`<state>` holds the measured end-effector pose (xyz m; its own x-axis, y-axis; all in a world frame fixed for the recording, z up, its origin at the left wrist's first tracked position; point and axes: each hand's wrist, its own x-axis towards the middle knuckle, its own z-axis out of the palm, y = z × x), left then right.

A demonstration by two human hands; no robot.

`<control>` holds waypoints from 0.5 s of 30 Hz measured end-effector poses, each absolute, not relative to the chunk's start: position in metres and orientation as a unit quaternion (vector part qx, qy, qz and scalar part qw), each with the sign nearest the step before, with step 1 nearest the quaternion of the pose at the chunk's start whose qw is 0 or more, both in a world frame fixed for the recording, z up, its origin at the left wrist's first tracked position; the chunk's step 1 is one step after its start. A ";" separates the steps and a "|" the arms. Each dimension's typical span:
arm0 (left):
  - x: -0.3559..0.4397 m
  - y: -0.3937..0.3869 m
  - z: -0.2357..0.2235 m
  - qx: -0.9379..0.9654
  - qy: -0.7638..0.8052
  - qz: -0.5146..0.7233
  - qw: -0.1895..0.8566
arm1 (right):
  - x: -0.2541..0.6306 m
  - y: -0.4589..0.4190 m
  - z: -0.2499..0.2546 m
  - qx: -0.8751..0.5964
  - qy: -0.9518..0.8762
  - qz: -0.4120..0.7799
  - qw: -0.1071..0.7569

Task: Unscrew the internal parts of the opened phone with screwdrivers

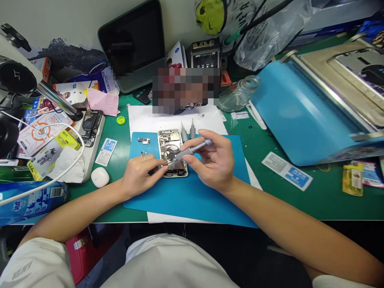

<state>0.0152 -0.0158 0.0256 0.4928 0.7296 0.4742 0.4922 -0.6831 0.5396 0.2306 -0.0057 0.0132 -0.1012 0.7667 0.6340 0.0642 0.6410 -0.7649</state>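
An opened smartphone (167,149) lies on a blue work mat (192,200), its inner parts exposed. My right hand (217,162) grips a grey precision screwdriver (193,151) between thumb and fingers, its tip pointing down and left into the phone's lower part. At the phone's lower left edge, my left hand (144,174) has thumb and index finger closed together on the rim. Two more grey screwdrivers (192,131) lie above the phone, partly behind my right fingers. Small metal phone parts (144,141) rest on the mat left of the phone.
Left stand a white earbud case (100,177), another opened phone (91,126) and boxes (45,130). A glass jar (240,94) lies at the back. To the right are a blue sloping panel (288,108) with a metal frame and a printed card (287,171). The table's front edge is near.
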 end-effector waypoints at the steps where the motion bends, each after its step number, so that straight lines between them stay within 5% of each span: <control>1: 0.015 -0.016 0.026 0.847 0.360 0.352 0.170 | 0.231 -0.006 0.013 -0.304 -0.680 0.296 0.597; 15: 0.015 -0.015 0.026 0.846 0.359 0.357 0.170 | 0.231 -0.006 0.013 -0.304 -0.682 0.285 0.601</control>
